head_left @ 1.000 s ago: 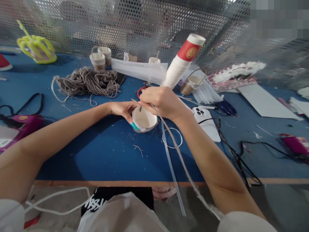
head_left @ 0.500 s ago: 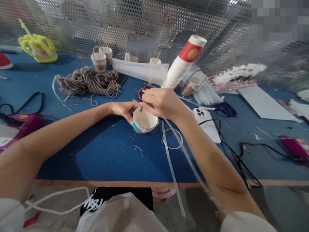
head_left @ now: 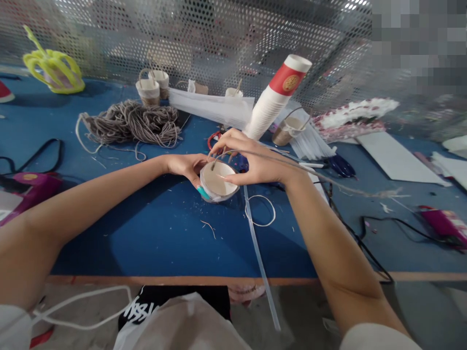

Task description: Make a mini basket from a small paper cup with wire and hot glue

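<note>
A small white-lined cup (head_left: 219,181) is held over the blue table by my left hand (head_left: 189,167), whose fingers wrap round its left side. One end of a grey cord (head_left: 321,173) lies against the inside of the cup's far left wall. From there the cord arches over the back of my right hand (head_left: 244,158) and runs off to the right, its end frayed. My right hand is above the cup's right side, fingers apart and curved, with the thumb at the rim. Nothing is gripped between its fingers.
A leaning stack of paper cups (head_left: 272,97) stands behind my hands. Grey yarn (head_left: 133,122) lies at back left, near finished little baskets (head_left: 148,91). A clear glue stick (head_left: 260,257) overhangs the front edge, beside a white ring (head_left: 260,210). Magenta glue guns (head_left: 40,187) flank the table.
My right hand has opened and let go of the grey cord. The cord, which ran down toward me, has swung up to the right. My left hand still holds the cup.
</note>
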Demonstrator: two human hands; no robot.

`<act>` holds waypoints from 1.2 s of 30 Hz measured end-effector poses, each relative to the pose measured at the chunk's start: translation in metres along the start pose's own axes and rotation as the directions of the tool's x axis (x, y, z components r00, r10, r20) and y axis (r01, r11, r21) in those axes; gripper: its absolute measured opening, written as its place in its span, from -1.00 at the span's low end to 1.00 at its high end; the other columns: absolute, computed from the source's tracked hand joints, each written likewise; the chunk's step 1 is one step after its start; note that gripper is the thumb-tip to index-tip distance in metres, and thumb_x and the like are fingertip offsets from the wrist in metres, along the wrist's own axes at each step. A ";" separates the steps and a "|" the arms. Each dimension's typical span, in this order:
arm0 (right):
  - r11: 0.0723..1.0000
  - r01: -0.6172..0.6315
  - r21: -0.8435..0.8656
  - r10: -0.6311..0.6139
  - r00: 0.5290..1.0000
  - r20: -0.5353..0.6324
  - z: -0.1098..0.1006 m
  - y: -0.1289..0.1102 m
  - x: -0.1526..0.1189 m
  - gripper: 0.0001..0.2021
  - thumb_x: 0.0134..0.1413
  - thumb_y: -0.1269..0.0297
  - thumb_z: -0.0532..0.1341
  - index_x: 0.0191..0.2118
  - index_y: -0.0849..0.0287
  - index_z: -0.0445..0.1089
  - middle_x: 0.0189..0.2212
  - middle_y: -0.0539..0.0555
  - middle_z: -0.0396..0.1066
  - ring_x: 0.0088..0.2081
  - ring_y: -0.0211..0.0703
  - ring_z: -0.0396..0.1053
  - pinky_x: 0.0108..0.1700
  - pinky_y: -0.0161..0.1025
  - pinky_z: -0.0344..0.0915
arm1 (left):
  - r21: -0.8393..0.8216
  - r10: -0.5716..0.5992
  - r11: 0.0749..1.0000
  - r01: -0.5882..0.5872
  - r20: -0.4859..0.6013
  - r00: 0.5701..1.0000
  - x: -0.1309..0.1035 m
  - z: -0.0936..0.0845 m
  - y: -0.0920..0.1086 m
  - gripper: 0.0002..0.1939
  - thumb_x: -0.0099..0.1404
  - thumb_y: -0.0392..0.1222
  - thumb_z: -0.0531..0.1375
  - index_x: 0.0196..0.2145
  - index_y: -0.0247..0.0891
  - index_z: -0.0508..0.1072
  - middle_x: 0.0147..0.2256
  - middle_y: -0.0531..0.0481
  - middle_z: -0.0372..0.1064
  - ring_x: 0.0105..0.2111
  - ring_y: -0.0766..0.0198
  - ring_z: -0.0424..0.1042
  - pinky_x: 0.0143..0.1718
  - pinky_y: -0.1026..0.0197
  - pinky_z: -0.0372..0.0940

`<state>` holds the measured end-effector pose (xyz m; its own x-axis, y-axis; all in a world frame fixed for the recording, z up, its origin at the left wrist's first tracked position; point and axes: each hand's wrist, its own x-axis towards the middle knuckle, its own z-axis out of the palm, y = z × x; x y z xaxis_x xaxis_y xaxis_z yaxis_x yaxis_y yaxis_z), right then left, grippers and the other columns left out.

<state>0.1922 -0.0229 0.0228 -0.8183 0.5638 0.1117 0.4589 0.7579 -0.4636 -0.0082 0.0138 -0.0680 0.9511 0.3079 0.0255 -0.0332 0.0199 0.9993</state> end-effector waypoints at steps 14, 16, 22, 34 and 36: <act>0.976 0.079 0.203 -0.028 0.969 -0.244 0.032 0.010 -0.006 -0.73 -0.09 0.44 0.20 -0.18 0.13 0.40 -0.18 0.08 0.40 -0.06 -0.12 0.30 -0.06 -0.12 0.33 | 0.052 0.007 0.999 -0.008 0.024 1.000 0.001 0.000 0.003 -0.25 -0.16 -0.14 0.43 0.01 -0.38 0.35 -0.13 -0.18 0.48 -0.11 0.05 0.44 -0.03 0.07 0.30; 0.976 0.076 0.204 -0.025 0.969 -0.245 0.033 0.010 -0.006 -0.72 -0.10 0.44 0.20 -0.18 0.13 0.41 -0.18 0.08 0.40 -0.05 -0.11 0.30 -0.06 -0.12 0.33 | 0.044 0.006 0.999 -0.008 0.031 1.000 0.001 0.000 0.003 -0.24 -0.16 -0.14 0.43 0.01 -0.40 0.34 -0.13 -0.19 0.47 -0.11 0.06 0.44 -0.03 0.09 0.30; 0.983 0.080 0.166 -0.034 0.964 -0.262 0.033 0.010 -0.005 -0.74 -0.08 0.42 0.19 -0.19 0.11 0.41 -0.21 0.05 0.41 -0.09 -0.13 0.29 -0.10 -0.15 0.34 | 0.037 0.009 0.999 -0.010 0.016 1.000 0.000 0.000 0.003 -0.26 -0.16 -0.17 0.43 0.00 -0.41 0.35 -0.15 -0.18 0.48 -0.13 0.09 0.45 -0.05 0.14 0.31; 0.993 0.093 0.079 -0.071 0.967 -0.246 0.030 0.007 -0.007 -0.75 -0.07 0.43 0.18 -0.19 0.12 0.40 -0.21 0.07 0.42 -0.13 -0.14 0.31 -0.06 -0.12 0.31 | -0.001 0.011 1.000 -0.011 0.022 1.000 0.000 -0.001 0.002 -0.35 -0.16 -0.24 0.43 -0.07 -0.37 0.39 -0.21 -0.09 0.49 -0.19 0.17 0.46 -0.12 0.22 0.32; 0.993 0.095 0.073 -0.075 0.968 -0.237 0.029 0.007 -0.007 -0.74 -0.08 0.43 0.19 -0.19 0.11 0.39 -0.19 0.06 0.42 -0.11 -0.13 0.30 -0.06 -0.12 0.31 | 0.002 0.007 1.000 -0.007 0.020 1.000 0.000 0.000 0.002 -0.35 -0.16 -0.22 0.43 -0.07 -0.37 0.40 -0.21 -0.09 0.50 -0.20 0.17 0.46 -0.12 0.21 0.32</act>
<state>0.1910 -0.0313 -0.0069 -0.7450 0.5667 0.3518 0.3525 0.7822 -0.5137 -0.0085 0.0142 -0.0662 0.9568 0.2890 0.0329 -0.0391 0.0159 0.9991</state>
